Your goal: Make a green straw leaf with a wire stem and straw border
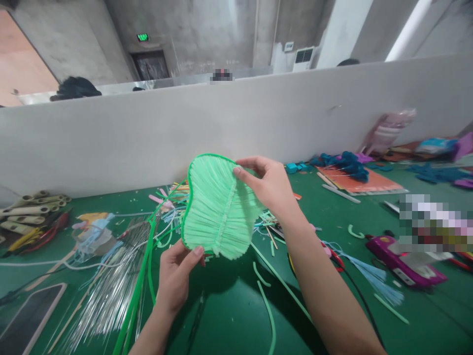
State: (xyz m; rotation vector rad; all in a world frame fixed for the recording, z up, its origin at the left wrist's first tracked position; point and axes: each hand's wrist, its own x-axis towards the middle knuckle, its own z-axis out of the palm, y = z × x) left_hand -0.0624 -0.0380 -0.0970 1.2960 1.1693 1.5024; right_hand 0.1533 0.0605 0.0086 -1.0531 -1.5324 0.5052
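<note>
A pale green leaf-shaped piece [214, 207] with fine ribs and a raised centre line is held up above the table. Darker green trim runs along its top and left edge. My left hand [175, 276] pinches the lower left corner between thumb and fingers. At the upper right, my right hand [268, 185] grips the edge, thumb on the near face and fingers partly hidden behind. Long green strips [142, 281] trail down to the left of the piece, near my left wrist. Thin pale green strips [266, 310] lie on the table below.
The green table [229, 315] carries a bundle of clear thin rods [114, 281], a phone [31, 318], bamboo tubes [29, 212] and yellow-handled pliers [24, 239]. At right are a purple tape dispenser [404, 261], blue tassels [377, 278] and an orange sheet [365, 180]. Behind stands a white partition [111, 133].
</note>
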